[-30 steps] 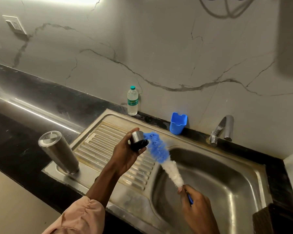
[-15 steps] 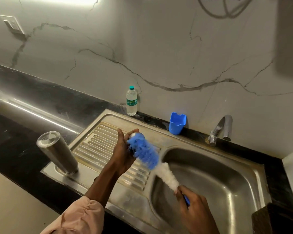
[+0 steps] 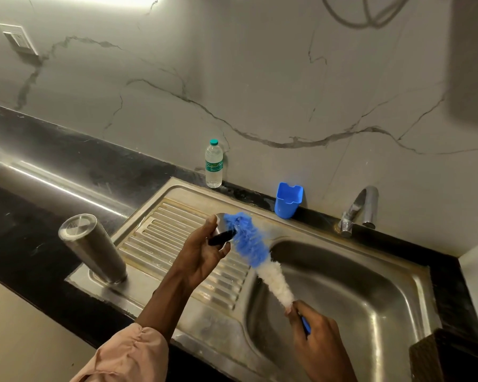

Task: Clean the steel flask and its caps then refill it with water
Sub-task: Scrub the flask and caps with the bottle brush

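Note:
My left hand holds a small steel flask cap with a black rim above the sink's drainboard. My right hand grips the blue handle of a bottle brush; its blue bristle end presses against the cap's open side, and its white bristles run down toward my fingers. The steel flask stands upside down at the drainboard's front left corner, apart from both hands.
The steel sink basin lies to the right, with a tap behind it. A plastic water bottle and a blue plastic cup stand along the marble wall. A dark woven object sits at bottom right.
The brush has slid back and forth across the cap: half a second ago its blue tip covered the cap, now it has drawn back right so the cap's rim shows again.

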